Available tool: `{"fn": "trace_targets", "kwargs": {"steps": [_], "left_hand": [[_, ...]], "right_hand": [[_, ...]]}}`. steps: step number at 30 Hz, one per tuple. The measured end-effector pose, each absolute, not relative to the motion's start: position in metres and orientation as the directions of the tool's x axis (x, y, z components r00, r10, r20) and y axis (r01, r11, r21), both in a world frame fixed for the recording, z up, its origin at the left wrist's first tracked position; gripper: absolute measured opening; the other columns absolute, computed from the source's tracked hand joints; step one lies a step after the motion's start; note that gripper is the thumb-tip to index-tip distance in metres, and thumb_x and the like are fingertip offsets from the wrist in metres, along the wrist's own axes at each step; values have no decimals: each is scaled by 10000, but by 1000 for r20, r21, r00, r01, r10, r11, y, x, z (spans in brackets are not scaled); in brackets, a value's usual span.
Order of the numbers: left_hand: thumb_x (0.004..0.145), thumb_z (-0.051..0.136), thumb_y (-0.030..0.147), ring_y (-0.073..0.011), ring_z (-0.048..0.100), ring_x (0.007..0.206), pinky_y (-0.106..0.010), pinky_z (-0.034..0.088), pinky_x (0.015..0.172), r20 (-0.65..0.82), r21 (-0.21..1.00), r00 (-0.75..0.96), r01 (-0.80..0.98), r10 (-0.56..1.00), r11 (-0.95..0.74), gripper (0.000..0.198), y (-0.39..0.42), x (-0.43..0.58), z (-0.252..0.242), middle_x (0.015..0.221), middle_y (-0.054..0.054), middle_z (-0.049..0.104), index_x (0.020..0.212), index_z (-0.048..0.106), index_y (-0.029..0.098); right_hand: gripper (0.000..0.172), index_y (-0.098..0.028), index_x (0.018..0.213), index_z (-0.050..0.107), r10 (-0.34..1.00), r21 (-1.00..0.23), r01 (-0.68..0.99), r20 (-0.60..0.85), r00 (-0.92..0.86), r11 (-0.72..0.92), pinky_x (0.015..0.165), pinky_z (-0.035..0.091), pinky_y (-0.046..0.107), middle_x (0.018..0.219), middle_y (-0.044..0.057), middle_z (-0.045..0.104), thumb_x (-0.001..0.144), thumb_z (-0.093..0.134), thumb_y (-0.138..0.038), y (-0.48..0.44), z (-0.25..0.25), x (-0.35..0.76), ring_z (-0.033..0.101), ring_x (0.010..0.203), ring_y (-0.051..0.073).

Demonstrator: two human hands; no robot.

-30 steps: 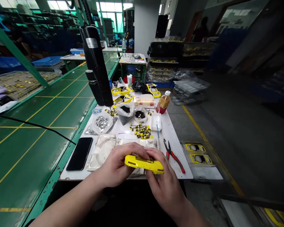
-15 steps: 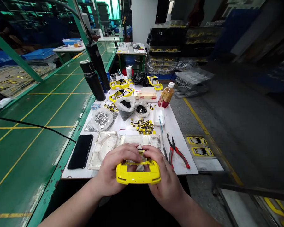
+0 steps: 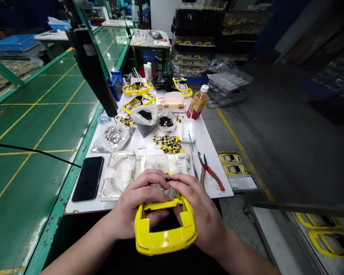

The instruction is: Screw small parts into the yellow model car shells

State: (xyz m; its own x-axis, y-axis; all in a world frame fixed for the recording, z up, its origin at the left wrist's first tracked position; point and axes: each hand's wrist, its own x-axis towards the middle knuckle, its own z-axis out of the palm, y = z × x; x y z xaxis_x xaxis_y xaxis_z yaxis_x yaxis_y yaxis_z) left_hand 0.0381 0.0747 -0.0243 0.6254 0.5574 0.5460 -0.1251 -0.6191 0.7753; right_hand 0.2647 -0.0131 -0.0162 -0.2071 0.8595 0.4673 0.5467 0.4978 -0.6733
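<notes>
Both of my hands are clamping a yellow toy car shell (image 3: 163, 238). My left hand (image 3: 134, 208) is curling around its left side, my right hand (image 3: 199, 214) is gripping the right, and my fingertips are meeting over its far end. I am holding it in the air, just off the near edge of the white table (image 3: 209, 147). Half a second ago it was sitting crosswise between my palms; now it is pointing lengthwise toward me, closer in.
</notes>
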Motion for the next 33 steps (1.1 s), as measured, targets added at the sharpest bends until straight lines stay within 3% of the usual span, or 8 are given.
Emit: {"fn": "trace_targets", "kwargs": {"steps": [9,17,19,21,23,26,29,33], "left_hand": [[1059,766,257,-355,649,1376,-566,553,1178,630,718,584,-185,512,-671,208,70,32,-23,1222,-142,738,1255,776,189],[1025,817,251,-330,717,1322,-541,586,1175,630,724,555,-166,544,-669,178,66,37,-6,1166,-128,807,1196,822,204],[1030,819,312,-334,751,1321,-533,588,1200,544,831,513,-224,664,-509,209,60,39,5,1208,-127,839,1217,850,222],[1043,790,384,-361,772,1334,-539,610,1194,303,932,464,-325,832,-158,279,53,40,18,1312,-125,848,1279,861,251],[1020,768,351,-388,793,1310,-533,661,1130,-39,873,464,-415,885,257,294,48,38,29,1348,-120,848,1276,872,252],[960,742,266,-397,822,1249,-499,723,995,-353,666,555,-416,753,619,310,45,31,30,1347,-125,849,1238,877,241],[933,763,275,-445,779,1324,-561,702,1021,-353,587,686,-367,636,722,567,42,25,10,1535,-134,753,1499,742,286],[963,779,382,-469,731,1391,-662,526,1234,-183,505,837,-370,516,780,715,35,27,-28,1640,-151,670,1651,593,318]], "right_hand": [[549,-136,1522,558,846,-611,604,483,-228,511,1239,567,457,1495,182,625,1000,557,34,-20,0,257,616,1387,284],[578,-176,1636,503,815,-616,560,541,-210,554,1281,527,455,1528,169,607,1076,605,-76,-18,4,263,576,1471,277],[660,-203,1712,423,803,-627,544,573,-163,557,1297,512,484,1578,178,572,1115,694,-277,-21,4,267,548,1519,304],[754,-241,1729,409,812,-666,522,576,-95,534,1285,515,553,1616,185,546,1109,690,-566,-24,3,277,545,1529,357],[698,-278,1673,486,871,-739,539,490,18,404,1226,550,587,1591,169,576,1119,585,-690,-23,-1,293,607,1451,368],[535,-265,1570,558,935,-731,683,234,266,-11,1131,592,565,1472,151,649,1133,589,-572,-15,-17,326,692,1273,334],[574,-170,1572,540,945,-468,835,-3,328,-291,1204,523,584,1497,198,634,1082,613,-459,-4,-38,353,624,1376,386],[641,-118,1593,546,922,-261,886,-168,349,-383,1203,499,598,1558,232,600,1059,645,-458,1,-55,358,552,1465,448]]}}
